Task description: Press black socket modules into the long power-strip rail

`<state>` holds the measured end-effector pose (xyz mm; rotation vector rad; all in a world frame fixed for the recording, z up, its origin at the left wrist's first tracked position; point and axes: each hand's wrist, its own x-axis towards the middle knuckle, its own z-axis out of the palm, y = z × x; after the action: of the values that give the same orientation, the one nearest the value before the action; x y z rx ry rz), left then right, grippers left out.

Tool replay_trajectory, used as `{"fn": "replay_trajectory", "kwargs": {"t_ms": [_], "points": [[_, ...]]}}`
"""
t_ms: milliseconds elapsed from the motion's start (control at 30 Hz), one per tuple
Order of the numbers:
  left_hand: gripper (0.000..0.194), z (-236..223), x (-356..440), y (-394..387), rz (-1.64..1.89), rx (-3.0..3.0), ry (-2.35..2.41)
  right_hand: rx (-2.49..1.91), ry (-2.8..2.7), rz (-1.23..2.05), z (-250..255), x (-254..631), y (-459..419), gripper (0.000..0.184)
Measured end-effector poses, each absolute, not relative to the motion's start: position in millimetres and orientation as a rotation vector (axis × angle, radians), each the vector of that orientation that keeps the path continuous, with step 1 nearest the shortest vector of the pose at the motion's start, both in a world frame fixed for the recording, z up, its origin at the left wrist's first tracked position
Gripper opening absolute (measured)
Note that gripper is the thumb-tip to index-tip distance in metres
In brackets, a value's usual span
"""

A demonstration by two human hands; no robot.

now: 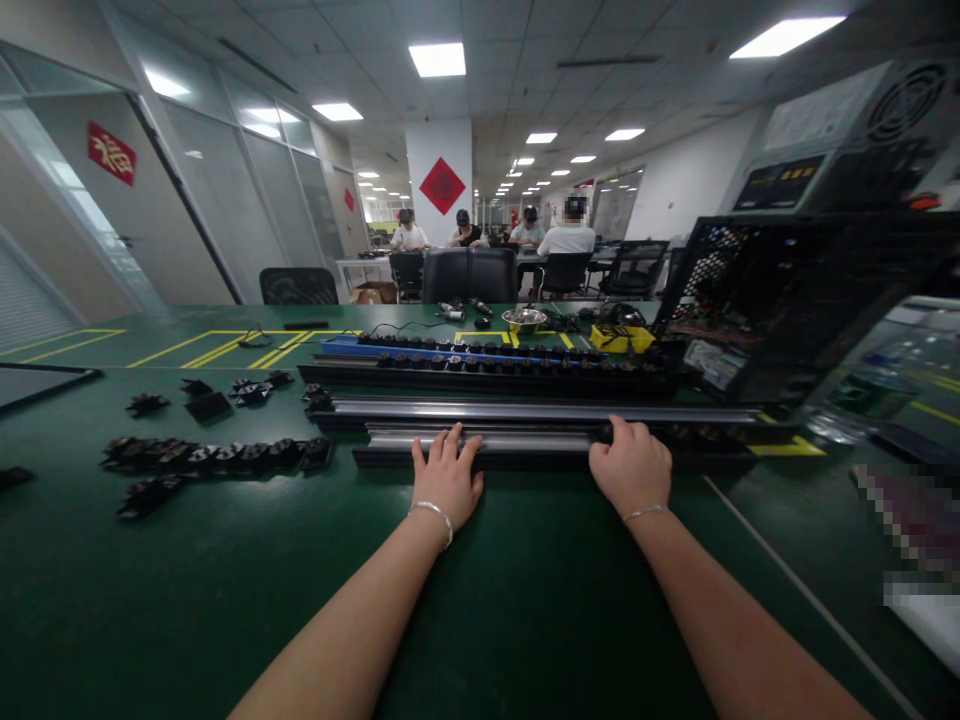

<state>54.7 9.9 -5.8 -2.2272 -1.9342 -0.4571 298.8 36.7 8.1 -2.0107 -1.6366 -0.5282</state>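
My left hand (450, 475) lies with fingers spread across the nearest long rail (532, 442), a dark channel with a shiny metallic inside. Toward the same rail's right part, my right hand (634, 465) is closed, its fingers curled at a small black part (602, 434) in the channel. The fingers hide much of that part. Just behind lies a second long metallic rail (525, 410), parallel to the first. Farther back, a black rail (480, 376) has a row of small black pieces along it, with a blue strip (349, 347) behind.
Small black parts (217, 457) lie in a row at left, with several loose ones behind. A metal bowl (523, 319) and a yellow tray (622, 338) stand at the back. An open computer case (787, 300) and a plastic bottle (862, 390) stand at right. People sit in the distance.
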Motion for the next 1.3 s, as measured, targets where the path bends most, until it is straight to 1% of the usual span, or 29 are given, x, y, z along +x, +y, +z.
{"fn": "replay_trajectory", "kwargs": {"t_ms": [167,367,467,833,1033,1300], "points": [[0.051,-5.0,54.8,9.8,-0.456,-2.233,-1.934,-1.928,-1.674,-0.486,7.9,296.3,37.3,0.042],[0.051,-7.8,53.7,10.8,-0.470,-2.231,-1.916,-1.835,-1.711,-0.380,8.4,294.1,37.6,0.030],[0.051,-8.6,53.3,11.1,-0.477,-2.232,-1.904,-1.798,-1.731,-0.341,8.4,293.4,37.4,0.028],[0.051,-8.8,53.3,10.8,-0.458,-2.221,-1.901,-1.704,-1.772,-0.307,5.9,289.5,35.6,0.032],[0.050,-10.2,52.8,10.6,-0.473,-2.190,-1.877,-1.542,-1.858,-0.278,3.0,279.7,34.9,0.038],[0.049,-9.6,53.5,11.3,-0.479,-2.193,-1.871,-1.467,-1.911,-0.196,1.7,274.3,34.1,0.043]]}}
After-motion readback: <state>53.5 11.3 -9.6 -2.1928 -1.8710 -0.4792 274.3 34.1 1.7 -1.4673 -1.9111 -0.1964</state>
